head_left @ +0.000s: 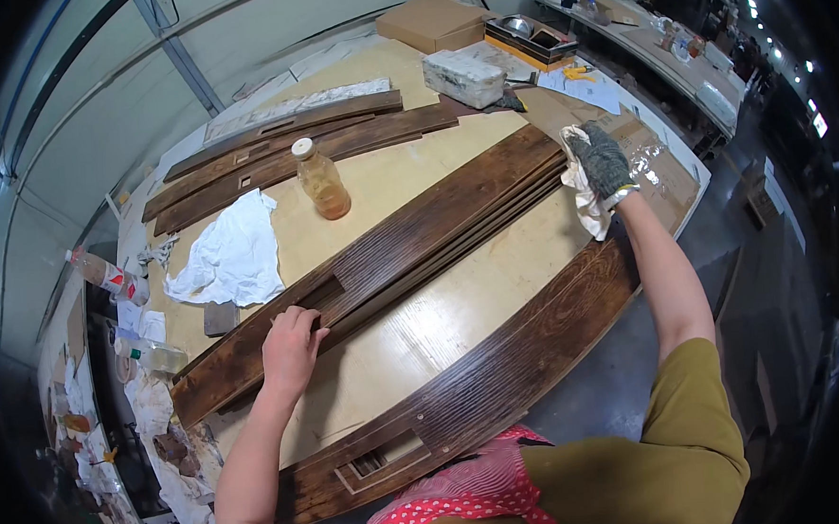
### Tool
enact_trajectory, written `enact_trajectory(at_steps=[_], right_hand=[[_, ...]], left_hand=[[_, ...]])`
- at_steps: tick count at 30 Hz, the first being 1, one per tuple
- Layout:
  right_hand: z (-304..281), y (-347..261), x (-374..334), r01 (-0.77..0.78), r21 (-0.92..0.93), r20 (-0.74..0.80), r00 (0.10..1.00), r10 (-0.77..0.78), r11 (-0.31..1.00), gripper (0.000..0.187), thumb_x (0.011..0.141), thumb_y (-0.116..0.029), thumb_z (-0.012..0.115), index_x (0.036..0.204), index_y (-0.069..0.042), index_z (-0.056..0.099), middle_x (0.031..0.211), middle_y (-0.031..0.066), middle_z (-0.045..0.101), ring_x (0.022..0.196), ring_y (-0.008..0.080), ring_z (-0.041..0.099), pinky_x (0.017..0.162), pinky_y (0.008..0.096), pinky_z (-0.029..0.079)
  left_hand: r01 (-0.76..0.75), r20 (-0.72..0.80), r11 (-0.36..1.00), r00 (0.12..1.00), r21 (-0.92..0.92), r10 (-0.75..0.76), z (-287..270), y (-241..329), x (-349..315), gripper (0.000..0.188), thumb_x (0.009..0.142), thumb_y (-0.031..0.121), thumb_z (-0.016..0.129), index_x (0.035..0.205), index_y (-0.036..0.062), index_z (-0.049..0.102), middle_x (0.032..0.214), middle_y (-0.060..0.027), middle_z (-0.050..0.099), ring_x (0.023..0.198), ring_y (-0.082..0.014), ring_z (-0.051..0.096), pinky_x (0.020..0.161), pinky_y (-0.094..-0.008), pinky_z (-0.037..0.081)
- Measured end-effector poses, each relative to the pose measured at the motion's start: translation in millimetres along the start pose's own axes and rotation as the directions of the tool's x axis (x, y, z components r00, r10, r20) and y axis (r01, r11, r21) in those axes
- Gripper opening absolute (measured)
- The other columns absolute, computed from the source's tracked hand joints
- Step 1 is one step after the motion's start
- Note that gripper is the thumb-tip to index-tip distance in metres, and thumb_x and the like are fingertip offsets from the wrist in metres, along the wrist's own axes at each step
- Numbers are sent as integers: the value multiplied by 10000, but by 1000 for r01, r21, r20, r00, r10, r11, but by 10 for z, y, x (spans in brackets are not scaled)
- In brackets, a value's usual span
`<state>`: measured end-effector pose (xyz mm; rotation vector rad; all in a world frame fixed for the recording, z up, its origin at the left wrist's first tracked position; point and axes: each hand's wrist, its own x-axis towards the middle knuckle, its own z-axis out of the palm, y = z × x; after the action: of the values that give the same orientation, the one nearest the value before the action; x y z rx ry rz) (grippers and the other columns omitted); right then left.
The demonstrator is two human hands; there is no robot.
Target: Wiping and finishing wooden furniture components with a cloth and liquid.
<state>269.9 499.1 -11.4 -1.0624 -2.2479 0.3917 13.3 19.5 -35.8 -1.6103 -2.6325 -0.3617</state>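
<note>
My bare left hand [291,349] has its fingers curled on the top dark-stained wooden board [436,214] of a stack, beside a cut-out opening. At the stack's far right end, my right hand [601,164] wears a dark grey knit glove. A crumpled off-white rag [587,201] is bunched in it, close against the board's end. Across the near edge of the table lies another dark wooden board [510,357], with a rectangular slot toward its left end.
A bottle of amber liquid [322,182] stands behind the stack, near a white cloth [234,253] and a small grey block [220,318]. More dark boards [337,143] lie farther back. A cardboard box [434,24] and a white wrapped block [464,79] sit at the far side.
</note>
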Motion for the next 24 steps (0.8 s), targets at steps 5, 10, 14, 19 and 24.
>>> enact_trajectory(at_steps=[5, 10, 14, 19, 24], right_hand=[[-465, 55, -103, 13, 308, -10, 1000, -11, 951, 360, 923, -343, 576, 1078, -18, 605, 1018, 168, 641, 950, 283, 613, 835, 357, 466], [-717, -75, -296, -36, 287, -95, 993, 66, 957, 400, 925, -345, 566, 1142, -11, 602, 1065, 137, 646, 959, 226, 606, 861, 342, 456], [-839, 46, -481, -92, 485, -119, 978, 171, 869, 367, 934, -293, 581, 1139, 11, 596, 1083, 113, 634, 988, 186, 589, 889, 313, 449], [-900, -34, -761, -71, 640, -102, 979, 177, 765, 301, 939, -222, 587, 1143, -1, 594, 1095, 89, 618, 1003, 162, 574, 896, 293, 446], [-834, -195, -897, -143, 751, 1, 976, 216, 645, 299, 939, -223, 594, 1144, -6, 598, 1068, 67, 622, 980, 137, 570, 882, 283, 450]], left_hand=[[-3, -180, 1000, 984, 16, 6, -47, 49, 41, 362, 765, 166, 734, 1062, 67, 552, 917, -116, 584, 862, -314, 602, 690, -410, 494], [38, -169, 999, 985, 30, -32, -589, 5, 257, 236, 830, 214, 688, 1000, 96, 576, 915, -112, 584, 781, -332, 612, 627, -414, 491], [-36, -172, 974, 982, 225, 76, -1162, 327, -12, 222, 803, 186, 705, 984, 118, 596, 850, -79, 571, 719, -295, 612, 597, -395, 486], [-58, -14, 995, 998, -83, 57, -992, 408, -436, 210, 811, 158, 698, 983, 77, 607, 831, -118, 608, 726, -308, 621, 634, -383, 498], [446, 497, 690, 856, -570, -143, -401, 315, -425, 198, 948, 190, 563, 1020, 9, 598, 775, -61, 628, 636, -120, 579, 616, -269, 473]])
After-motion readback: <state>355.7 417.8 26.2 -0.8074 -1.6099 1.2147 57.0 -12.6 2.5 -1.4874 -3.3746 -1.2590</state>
